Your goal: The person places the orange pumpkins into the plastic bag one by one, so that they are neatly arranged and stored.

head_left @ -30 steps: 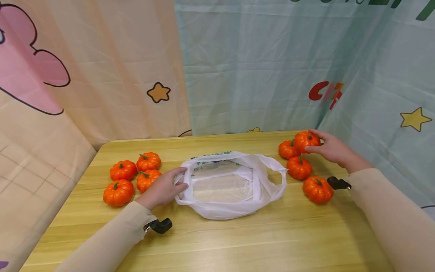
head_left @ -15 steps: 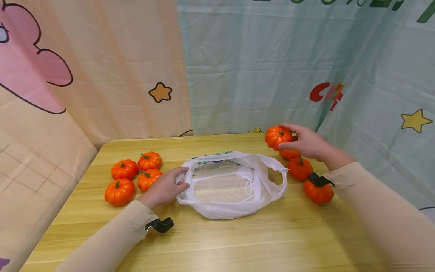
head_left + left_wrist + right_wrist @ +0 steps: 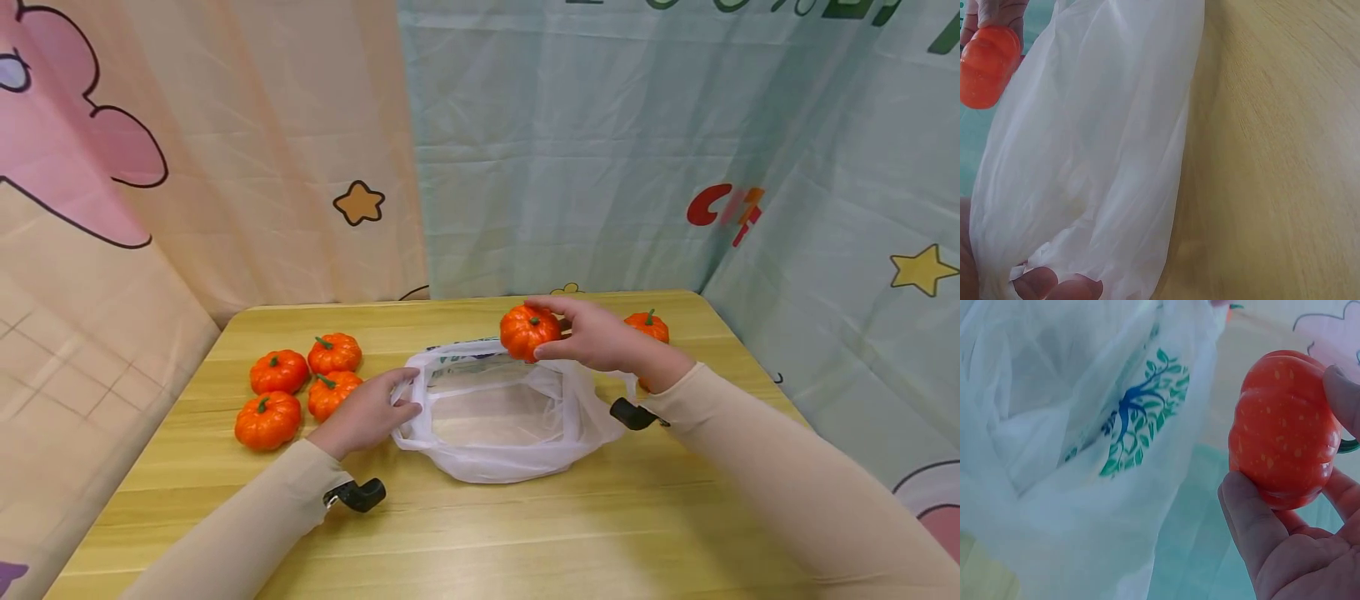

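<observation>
A white plastic bag (image 3: pixel 498 467) lies spread on the table with its mouth facing up. My left hand (image 3: pixel 363 415) pinches its left rim; in the left wrist view, fingertips (image 3: pixel 1060 287) show through a gap at the bag's edge. Above the bag's far rim, my right hand (image 3: pixel 600 333) holds a small orange pumpkin (image 3: pixel 527 332) between thumb and fingers. The right wrist view shows that pumpkin (image 3: pixel 1285 431) gripped at its sides, apart from the bag (image 3: pixel 1054 506), whose green-and-blue tree print faces the camera.
Several small pumpkins (image 3: pixel 268 421) are grouped left of the bag, close to my left forearm. Another pumpkin (image 3: pixel 648 325) sits at the back right, partly behind my right hand; my right arm covers the area in front of it. Printed curtains (image 3: pixel 525 167) hang behind the wooden table (image 3: pixel 480 542).
My right hand has carried the pumpkin leftward from the right-hand group to above the bag's far rim. My left hand keeps its grip on the bag's left rim.
</observation>
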Demonstrator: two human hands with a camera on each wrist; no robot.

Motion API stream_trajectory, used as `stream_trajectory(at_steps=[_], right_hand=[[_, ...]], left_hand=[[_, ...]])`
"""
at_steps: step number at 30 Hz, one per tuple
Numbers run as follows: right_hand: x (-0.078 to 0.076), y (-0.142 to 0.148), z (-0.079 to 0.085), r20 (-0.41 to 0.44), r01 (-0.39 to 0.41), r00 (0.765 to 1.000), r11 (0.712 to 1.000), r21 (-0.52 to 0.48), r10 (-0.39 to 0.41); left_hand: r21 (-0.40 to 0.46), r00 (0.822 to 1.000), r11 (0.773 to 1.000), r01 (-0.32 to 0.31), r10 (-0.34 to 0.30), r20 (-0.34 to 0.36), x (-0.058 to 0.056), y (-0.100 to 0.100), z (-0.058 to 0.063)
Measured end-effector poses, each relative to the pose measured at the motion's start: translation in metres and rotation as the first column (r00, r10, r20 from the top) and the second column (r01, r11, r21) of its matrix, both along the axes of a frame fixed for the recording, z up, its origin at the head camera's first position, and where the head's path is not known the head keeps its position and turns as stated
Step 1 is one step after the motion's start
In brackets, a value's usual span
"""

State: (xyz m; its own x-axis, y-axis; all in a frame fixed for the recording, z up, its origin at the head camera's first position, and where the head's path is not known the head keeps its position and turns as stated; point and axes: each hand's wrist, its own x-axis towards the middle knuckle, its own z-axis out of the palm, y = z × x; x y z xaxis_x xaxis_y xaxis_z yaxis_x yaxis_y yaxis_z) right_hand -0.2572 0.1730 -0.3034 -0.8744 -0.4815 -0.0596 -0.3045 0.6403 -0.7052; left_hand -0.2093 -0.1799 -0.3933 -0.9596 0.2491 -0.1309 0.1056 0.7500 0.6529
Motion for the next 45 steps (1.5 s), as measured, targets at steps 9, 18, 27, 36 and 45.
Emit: stream_trajectory(at_steps=[9,18,27,36,45], right_hand=[[0.000,-0.041,-0.020,0.015,-0.082,0.997,0.996,0.023,0.081],[-0.003,-0.068,-0.043,0.054,-0.116,0.992,0.993,0.022,0.114],[-0.004,-0.085,-0.059,0.043,-0.133,0.991,0.990,0.051,0.130],[-0.006,-0.095,-0.071,0.066,-0.141,0.988,0.990,0.031,0.139],[-0.007,-0.100,-0.079,0.064,-0.143,0.988,0.989,0.038,0.140]], left_hand=[[0.001,1.000,1.000,0.007,-0.007,-0.013,0.001,0.001,-0.002],[0.004,1.000,1.000,0.003,-0.003,-0.006,0.000,0.002,-0.001],[0.002,1.000,1.000,0.005,-0.005,-0.004,-0.001,0.001,-0.003],[0.005,1.000,1.000,0.014,-0.014,0.000,-0.001,0.001,-0.004],[0.000,1.000,1.000,0.017,-0.017,-0.007,-0.001,0.001,-0.005]])
